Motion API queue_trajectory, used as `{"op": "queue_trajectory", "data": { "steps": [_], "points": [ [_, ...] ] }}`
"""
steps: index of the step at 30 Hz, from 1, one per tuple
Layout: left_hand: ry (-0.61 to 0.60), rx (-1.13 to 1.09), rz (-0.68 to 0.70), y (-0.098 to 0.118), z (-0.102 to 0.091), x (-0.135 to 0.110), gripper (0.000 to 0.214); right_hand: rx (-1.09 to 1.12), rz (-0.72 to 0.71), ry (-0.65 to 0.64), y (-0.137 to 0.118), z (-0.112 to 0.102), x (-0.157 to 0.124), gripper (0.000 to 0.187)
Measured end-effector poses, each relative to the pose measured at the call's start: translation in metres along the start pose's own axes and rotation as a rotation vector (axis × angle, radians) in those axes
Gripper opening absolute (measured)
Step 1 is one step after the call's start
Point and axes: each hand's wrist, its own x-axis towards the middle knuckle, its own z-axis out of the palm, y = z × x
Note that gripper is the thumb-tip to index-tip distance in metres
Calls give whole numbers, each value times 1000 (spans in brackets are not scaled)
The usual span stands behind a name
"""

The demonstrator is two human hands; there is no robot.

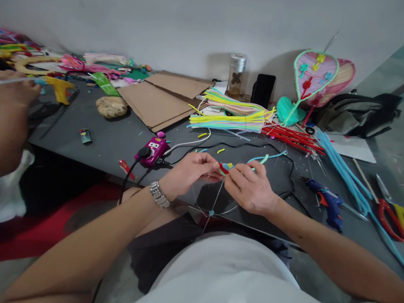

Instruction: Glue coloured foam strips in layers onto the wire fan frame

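Note:
My left hand and my right hand meet above the dark table, their fingertips pinching a small knot of red, yellow and blue pipe cleaners. A thin wire loop with a blue centre hangs below my hands. A light blue and green pipe cleaner runs rightward from my right fingers. At the far left, a co-worker's hand grips a clear stick.
Around my hands lie a magenta socket with cables, a blue glue gun, and red-handled scissors. Pipe cleaner bundles, red sticks, and cardboard sheets lie farther back.

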Motion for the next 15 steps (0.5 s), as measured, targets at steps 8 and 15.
{"op": "queue_trajectory", "data": {
  "steps": [8, 15],
  "points": [
    [-29, -54, 19, 4, -1, -4, 47, 121, 171, 62, 11, -2, 6, 13],
    [-72, 7, 107, 11, -3, -5, 39, 415, 297, -30, 33, -12, 13, 12]
  ]
}}
